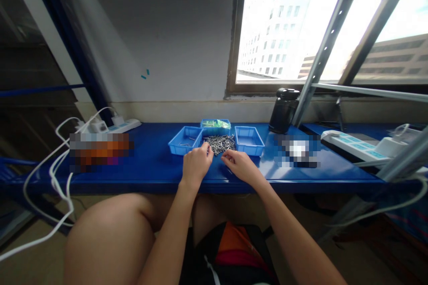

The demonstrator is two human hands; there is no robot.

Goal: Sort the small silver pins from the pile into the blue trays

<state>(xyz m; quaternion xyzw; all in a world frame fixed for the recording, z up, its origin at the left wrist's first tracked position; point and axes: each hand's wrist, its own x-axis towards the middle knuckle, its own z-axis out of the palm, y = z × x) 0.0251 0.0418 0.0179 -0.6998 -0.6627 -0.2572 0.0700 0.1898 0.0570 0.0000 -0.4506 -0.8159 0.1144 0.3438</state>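
A loose pile of thin silvery metal fasteners (220, 143), which look like screws or nails, lies on the blue table between several blue plastic bins. At the pile's near left edge is my left hand (196, 164), its fingers curled together; what they hold, if anything, is hidden. My right hand (243, 167) is at the near right edge of the pile, with thumb and fingertips pinched together over something too small to make out. The left bin (177, 148) has a few thin metal pieces in it. Beside the pile on the right stands another bin (251, 149).
Behind the pile, a third bin (204, 130) holds a green and clear plastic packet (217, 124). A black jug (283, 111) stands at the back right near a metal post. Power strips (356, 144) and white cables (63, 187) lie at both sides. Two blurred patches cover table items.
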